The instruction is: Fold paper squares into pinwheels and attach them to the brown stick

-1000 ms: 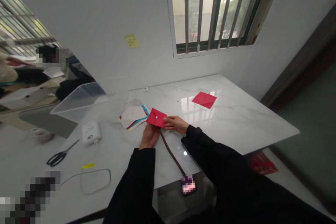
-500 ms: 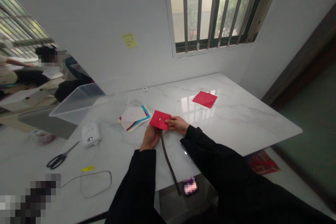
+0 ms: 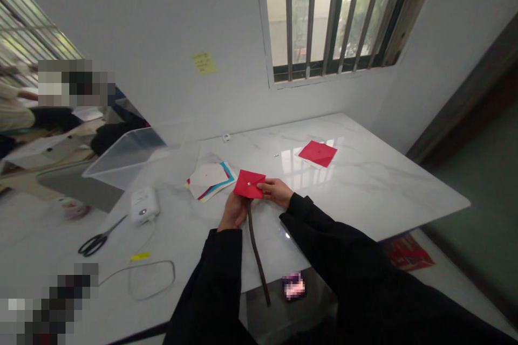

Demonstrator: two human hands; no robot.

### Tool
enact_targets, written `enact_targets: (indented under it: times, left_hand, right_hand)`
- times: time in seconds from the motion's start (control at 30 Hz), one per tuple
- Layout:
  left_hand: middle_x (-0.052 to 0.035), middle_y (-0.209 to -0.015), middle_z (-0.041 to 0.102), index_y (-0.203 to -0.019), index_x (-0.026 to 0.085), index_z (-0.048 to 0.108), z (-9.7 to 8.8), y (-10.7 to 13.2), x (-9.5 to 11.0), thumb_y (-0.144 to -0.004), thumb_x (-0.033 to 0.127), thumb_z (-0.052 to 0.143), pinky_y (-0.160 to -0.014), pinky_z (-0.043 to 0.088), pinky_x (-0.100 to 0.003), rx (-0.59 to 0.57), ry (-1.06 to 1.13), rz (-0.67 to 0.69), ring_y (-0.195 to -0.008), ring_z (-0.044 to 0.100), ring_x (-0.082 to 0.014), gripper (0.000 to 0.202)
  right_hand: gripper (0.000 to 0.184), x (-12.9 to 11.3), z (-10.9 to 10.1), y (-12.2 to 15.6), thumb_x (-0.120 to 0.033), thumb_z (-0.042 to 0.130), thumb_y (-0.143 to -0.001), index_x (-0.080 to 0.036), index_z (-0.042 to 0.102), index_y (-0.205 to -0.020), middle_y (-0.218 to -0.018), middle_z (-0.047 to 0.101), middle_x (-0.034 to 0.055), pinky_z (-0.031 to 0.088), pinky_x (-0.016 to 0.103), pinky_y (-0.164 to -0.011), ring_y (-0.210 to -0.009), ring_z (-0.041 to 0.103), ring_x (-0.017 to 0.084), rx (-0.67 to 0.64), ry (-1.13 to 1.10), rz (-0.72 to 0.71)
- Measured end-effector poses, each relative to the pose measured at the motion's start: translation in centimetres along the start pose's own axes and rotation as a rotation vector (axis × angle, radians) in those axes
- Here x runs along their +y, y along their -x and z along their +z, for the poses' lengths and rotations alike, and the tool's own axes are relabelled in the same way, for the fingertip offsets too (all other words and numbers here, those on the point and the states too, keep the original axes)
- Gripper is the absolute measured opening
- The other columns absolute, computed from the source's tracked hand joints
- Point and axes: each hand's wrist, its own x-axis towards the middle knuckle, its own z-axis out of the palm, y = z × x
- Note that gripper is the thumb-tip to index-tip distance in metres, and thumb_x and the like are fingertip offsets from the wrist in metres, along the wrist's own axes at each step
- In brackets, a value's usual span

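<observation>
A red paper pinwheel, its corner folded to a silver pin at the middle, is held in front of me over the table. My left hand is closed on it from below, with its fingertips hidden behind the paper. From under the paper a thin brown stick slants down past the table edge. My right hand pinches the paper's right edge between thumb and fingers. Left of the hands lies a stack of white, blue, red and yellow paper sheets. Farther right are more red sheets with white under them.
Black-handled scissors, a white device with a cable and a yellow tag lie at left. A clear plastic bin stands behind them. A small metal bit is on the white table. People sit at far left.
The lower end of the brown stick has swung a little left. Both hands keep their hold on the red paper pinwheel. The camera view has shifted slightly.
</observation>
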Motion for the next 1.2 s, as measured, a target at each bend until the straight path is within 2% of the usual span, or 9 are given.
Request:
enact_targets:
  times: [0.2, 0.43, 0.63, 0.93, 1.07, 1.2]
  left_hand:
    - [-0.0090, -0.091, 0.076, -0.089, 0.013, 0.073, 0.24, 0.22, 0.34, -0.066, 0.023, 0.083, -0.071, 0.055, -0.029, 0.043, 0.007, -0.040, -0.078, 0.070, -0.0216, 0.027]
    - [-0.0074, -0.086, 0.074, -0.085, 0.012, 0.070, -0.15, 0.12, 0.28, -0.065, 0.025, 0.083, -0.063, 0.053, -0.025, 0.089, -0.066, -0.058, -0.071, 0.067, -0.0178, 0.027]
    - [-0.0079, -0.084, 0.073, -0.084, 0.012, 0.070, -0.51, 0.00, -0.03, -0.067, 0.023, 0.080, -0.063, 0.052, -0.025, 0.077, -0.099, -0.058, -0.074, 0.067, -0.0192, 0.023]
    - [-0.0035, -0.071, 0.069, -0.078, 0.013, 0.067, 0.24, -0.12, 0.28, -0.066, 0.018, 0.078, -0.053, 0.048, -0.021, 0.071, -0.019, -0.082, -0.056, 0.059, -0.0120, 0.016]
    - [-0.0026, -0.072, 0.069, -0.083, 0.013, 0.069, 0.40, -0.04, 0.36, -0.065, 0.018, 0.080, -0.052, 0.047, -0.021, 0.055, -0.024, -0.066, -0.056, 0.059, -0.0119, 0.021]
    - [-0.0005, -0.067, 0.066, -0.087, 0.013, 0.070, 0.24, 0.00, 0.40, -0.064, 0.018, 0.082, -0.051, 0.045, -0.021, 0.095, -0.062, -0.058, -0.054, 0.057, -0.0119, 0.027]
  right_hand:
    - [0.030, -0.13, 0.11, 0.12, -0.025, 0.085, -0.072, -0.013, 0.075, -0.098, -0.089, 0.076, 0.0061, 0.055, 0.025, -0.074, -0.074, 0.069, 0.013, 0.008, -0.001, -0.003]
    - [0.032, -0.25, 0.39, 0.30, -0.028, 0.087, -0.067, -0.012, 0.076, -0.093, -0.086, 0.075, 0.0074, 0.054, 0.026, -0.071, -0.072, 0.069, 0.014, 0.063, 0.016, -0.033]
    - [0.032, -0.40, 0.40, 0.48, -0.027, 0.087, -0.067, -0.012, 0.076, -0.092, -0.085, 0.075, 0.0074, 0.055, 0.027, -0.073, -0.074, 0.069, 0.014, 0.055, 0.031, -0.040]
    - [0.031, -0.56, 0.36, 0.59, -0.028, 0.087, -0.066, -0.012, 0.076, -0.090, -0.084, 0.075, 0.0069, 0.054, 0.026, -0.072, -0.072, 0.068, 0.014, 0.064, 0.046, -0.041]
    - [0.033, -0.66, 0.30, 0.63, -0.029, 0.087, -0.065, -0.012, 0.076, -0.091, -0.084, 0.075, 0.0066, 0.054, 0.026, -0.072, -0.073, 0.068, 0.014, 0.052, 0.044, -0.041]
    - [0.034, -0.70, 0.27, 0.61, -0.029, 0.088, -0.064, -0.012, 0.076, -0.091, -0.086, 0.075, 0.0072, 0.055, 0.027, -0.074, -0.074, 0.068, 0.014, 0.060, 0.037, -0.030]
